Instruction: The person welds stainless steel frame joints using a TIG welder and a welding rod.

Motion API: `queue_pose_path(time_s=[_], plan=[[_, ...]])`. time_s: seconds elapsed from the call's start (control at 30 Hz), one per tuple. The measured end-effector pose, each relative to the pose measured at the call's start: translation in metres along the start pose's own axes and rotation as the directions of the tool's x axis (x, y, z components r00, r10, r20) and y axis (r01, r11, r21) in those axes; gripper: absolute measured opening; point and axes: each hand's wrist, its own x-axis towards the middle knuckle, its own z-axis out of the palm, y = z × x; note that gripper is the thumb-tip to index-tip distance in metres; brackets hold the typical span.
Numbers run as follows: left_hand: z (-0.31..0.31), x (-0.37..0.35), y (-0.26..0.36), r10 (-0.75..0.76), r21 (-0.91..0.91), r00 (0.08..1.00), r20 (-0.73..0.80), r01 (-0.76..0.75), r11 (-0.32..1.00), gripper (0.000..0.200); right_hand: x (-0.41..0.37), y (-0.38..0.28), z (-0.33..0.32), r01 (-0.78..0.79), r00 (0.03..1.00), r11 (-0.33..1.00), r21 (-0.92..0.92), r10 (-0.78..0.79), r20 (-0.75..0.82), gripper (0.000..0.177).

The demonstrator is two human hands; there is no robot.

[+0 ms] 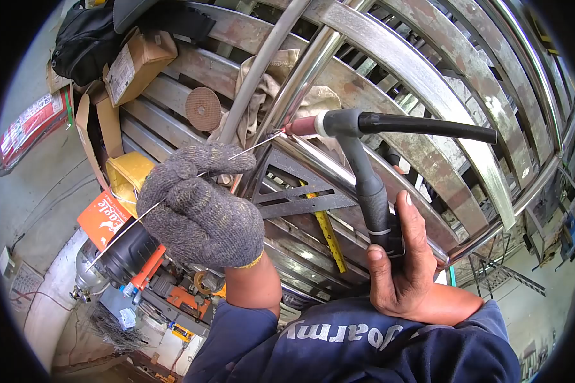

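Left hand (201,210): rod (259,144), seemingly; right hand (399,271): torch (370,191)

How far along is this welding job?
Done: the frame's curved bars look assembled. In hand: right hand holds the torch at the tube joint, gloved left hand points the filler rod there. Left: no arc shows, so that joint looks unwelded.

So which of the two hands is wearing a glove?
The left hand, holding the thin filler rod; it wears a grey knit glove. The right hand is bare and grips the welding torch.
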Motion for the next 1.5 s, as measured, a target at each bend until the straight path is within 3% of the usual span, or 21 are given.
queue_pose_path(time_s=[0.17,0.23,0.33,0.47,0.67,0.83,0.93,1.03,1.27,1.37,1.5], plan=[[0.002,-0.007,-0.005,-0.049,-0.152,0.996,-0.080,0.037,0.988,0.041,-0.001,-0.003,-0.002,-0.052,0.997,0.999,0.015,0.051,0.059,0.066],[0.003,-0.004,-0.004,0.006,-0.071,0.999,-0.050,-0.010,0.997,0.044,0.001,-0.002,-0.003,-0.012,0.998,1.000,-0.016,0.013,0.067,0.067],[0.002,0.009,0.008,0.031,0.075,0.997,0.072,-0.036,0.996,0.062,-0.007,0.003,0.004,-0.015,0.999,0.999,0.029,0.016,-0.048,0.070],[0.009,0.005,0.004,0.044,0.153,0.996,-0.080,-0.031,0.988,0.061,-0.011,0.007,0.006,-0.017,0.995,0.997,0.071,0.023,-0.094,0.070],[0.015,0.003,0.017,0.066,0.407,0.987,-0.147,0.000,0.913,0.045,-0.008,0.004,0.004,0.009,0.998,1.000,0.011,-0.008,-0.068,0.067],[0.009,0.001,0.013,-0.008,0.341,0.990,-0.139,0.055,0.938,0.028,-0.007,0.002,0.004,-0.001,0.999,1.000,-0.013,0.001,-0.051,0.066],[0.011,0.000,0.019,-0.034,0.336,0.991,-0.130,0.076,0.939,0.030,-0.007,0.001,0.003,-0.022,0.999,1.000,-0.014,0.021,-0.049,0.066],[0.010,0.000,0.020,0.041,0.473,0.991,-0.131,0.026,0.881,0.034,-0.008,0.001,0.004,-0.037,0.998,0.999,-0.014,0.036,-0.058,0.067],[0.009,-0.001,0.017,0.144,0.525,0.985,-0.097,-0.072,0.848,0.039,-0.008,0.002,0.003,-0.041,0.998,0.999,-0.004,0.041,-0.053,0.066],[0.009,0.000,0.021,0.093,0.477,0.993,-0.076,-0.046,0.878,0.038,-0.007,0.002,0.002,-0.033,0.999,0.999,0.003,0.034,-0.039,0.066],[0.010,-0.002,0.014,0.170,0.449,0.979,-0.112,-0.103,0.887,0.035,-0.006,0.000,0.002,-0.049,0.998,0.999,0.004,0.049,-0.032,0.066]])
